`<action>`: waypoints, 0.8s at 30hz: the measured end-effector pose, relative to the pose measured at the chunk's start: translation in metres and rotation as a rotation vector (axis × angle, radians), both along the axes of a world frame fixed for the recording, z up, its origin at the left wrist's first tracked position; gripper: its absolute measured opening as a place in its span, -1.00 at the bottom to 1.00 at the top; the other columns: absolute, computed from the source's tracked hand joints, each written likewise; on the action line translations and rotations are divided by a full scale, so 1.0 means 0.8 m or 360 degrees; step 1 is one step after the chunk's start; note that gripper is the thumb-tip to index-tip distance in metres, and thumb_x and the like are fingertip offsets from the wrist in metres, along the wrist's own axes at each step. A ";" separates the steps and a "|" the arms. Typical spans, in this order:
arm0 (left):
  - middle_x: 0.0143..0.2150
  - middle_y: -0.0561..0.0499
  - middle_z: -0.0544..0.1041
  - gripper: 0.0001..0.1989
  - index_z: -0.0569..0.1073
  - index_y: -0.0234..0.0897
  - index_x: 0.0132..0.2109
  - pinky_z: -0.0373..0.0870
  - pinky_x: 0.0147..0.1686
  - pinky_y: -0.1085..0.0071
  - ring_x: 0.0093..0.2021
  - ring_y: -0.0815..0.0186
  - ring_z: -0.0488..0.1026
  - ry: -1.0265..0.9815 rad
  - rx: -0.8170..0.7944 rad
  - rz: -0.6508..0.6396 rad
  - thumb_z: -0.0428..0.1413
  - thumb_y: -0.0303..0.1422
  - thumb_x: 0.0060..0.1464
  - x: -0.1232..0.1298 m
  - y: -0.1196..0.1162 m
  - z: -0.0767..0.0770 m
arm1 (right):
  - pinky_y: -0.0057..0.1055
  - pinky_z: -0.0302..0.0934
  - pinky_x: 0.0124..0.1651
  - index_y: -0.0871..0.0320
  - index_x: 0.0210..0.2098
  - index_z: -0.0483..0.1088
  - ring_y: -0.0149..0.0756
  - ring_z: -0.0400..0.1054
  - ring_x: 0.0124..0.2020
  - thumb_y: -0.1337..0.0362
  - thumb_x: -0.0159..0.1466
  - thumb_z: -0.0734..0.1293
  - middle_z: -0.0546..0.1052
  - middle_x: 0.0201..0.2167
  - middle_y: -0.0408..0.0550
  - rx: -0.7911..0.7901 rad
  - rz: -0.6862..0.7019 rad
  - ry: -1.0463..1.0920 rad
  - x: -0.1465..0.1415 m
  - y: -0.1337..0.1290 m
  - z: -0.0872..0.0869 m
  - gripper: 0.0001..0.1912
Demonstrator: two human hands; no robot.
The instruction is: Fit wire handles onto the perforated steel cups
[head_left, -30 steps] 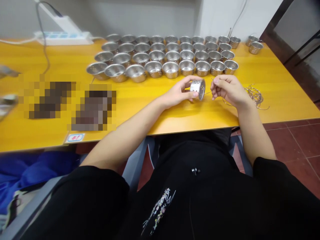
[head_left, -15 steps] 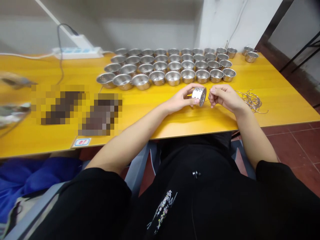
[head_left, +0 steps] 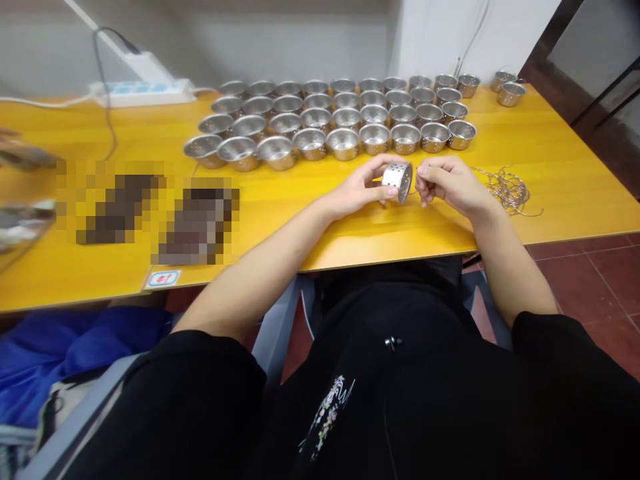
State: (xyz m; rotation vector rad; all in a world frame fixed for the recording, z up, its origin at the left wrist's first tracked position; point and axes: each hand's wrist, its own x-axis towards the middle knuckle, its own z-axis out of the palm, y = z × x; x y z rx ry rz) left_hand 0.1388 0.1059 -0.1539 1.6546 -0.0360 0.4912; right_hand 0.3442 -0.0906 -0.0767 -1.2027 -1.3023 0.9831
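Observation:
My left hand (head_left: 357, 190) is closed around a small perforated metal cup (head_left: 395, 177), tipped on its side with its mouth facing right. Just right of that mouth, my right hand (head_left: 447, 183) pinches a thin wire (head_left: 413, 193), which shows faintly between the hand and the cup's rim. A tangled pile of metal wires (head_left: 507, 190) lies on the yellow table beside my right wrist. Several rows of similar metal cups (head_left: 343, 143) stand upright behind my hands.
Two more cups (head_left: 511, 94) stand at the back right. A power strip (head_left: 145, 92) with cables lies at the back left. Two pixelated dark objects (head_left: 197, 223) rest on the table (head_left: 270, 220) at left, near a small label (head_left: 164, 278). Blue cloth (head_left: 75, 343) shows below the left edge.
The view has shifted slightly, so the table and cups appear higher. Both hands keep nearly the same pose around the tilted cup.

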 end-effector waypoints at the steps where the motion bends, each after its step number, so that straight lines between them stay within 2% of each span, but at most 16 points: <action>1: 0.29 -0.15 0.76 -0.03 0.67 0.02 0.51 0.70 -0.15 0.41 0.09 0.12 0.76 0.0005 -0.0001 0.0010 0.78 0.16 0.09 0.000 0.000 0.000 | -0.33 0.49 -0.40 0.01 -0.41 0.56 -0.28 0.40 -0.46 -0.55 0.27 0.82 0.52 -0.47 -0.11 0.0000 -0.0004 -0.0012 0.000 0.001 -0.001 -0.17; 9: 0.38 -0.19 0.77 -0.02 0.66 -0.01 0.51 0.70 -0.15 0.39 0.17 0.06 0.78 0.0023 0.0003 0.0019 0.78 0.18 0.09 0.000 0.001 -0.001 | -0.36 0.44 -0.41 0.02 -0.39 0.57 -0.32 0.37 -0.48 -0.46 0.38 0.80 0.51 -0.47 -0.14 0.0033 -0.0034 -0.0016 0.007 0.005 -0.011 -0.24; 16: 0.33 -0.18 0.78 -0.01 0.66 -0.01 0.50 0.70 -0.11 0.37 0.17 0.07 0.76 0.0036 0.0030 -0.0003 0.79 0.18 0.08 -0.002 -0.003 0.004 | -0.38 0.45 -0.41 0.04 -0.39 0.61 -0.32 0.40 -0.49 -0.47 0.34 0.82 0.53 -0.50 -0.14 -0.0031 0.0056 -0.0028 0.004 0.003 -0.008 -0.24; 20: 0.29 -0.15 0.80 -0.03 0.67 -0.06 0.43 0.74 0.06 0.31 0.16 0.09 0.78 0.0021 0.0073 -0.0016 0.81 0.19 0.05 -0.002 -0.008 0.008 | -0.40 0.49 -0.40 0.07 -0.40 0.64 -0.33 0.49 -0.51 -0.49 0.40 0.78 0.63 -0.48 -0.09 -0.0084 0.0139 -0.0100 0.002 -0.001 -0.005 -0.22; 24: 0.30 -0.18 0.81 0.00 0.64 -0.08 0.41 0.74 0.17 0.22 0.15 0.08 0.81 0.0024 0.0057 -0.0051 0.84 0.17 0.01 -0.001 -0.011 0.008 | -0.40 0.63 -0.29 0.10 -0.43 0.64 -0.28 0.61 -0.41 -0.52 0.47 0.73 0.73 -0.39 0.04 -0.0154 0.0179 -0.0178 0.002 -0.003 -0.007 -0.17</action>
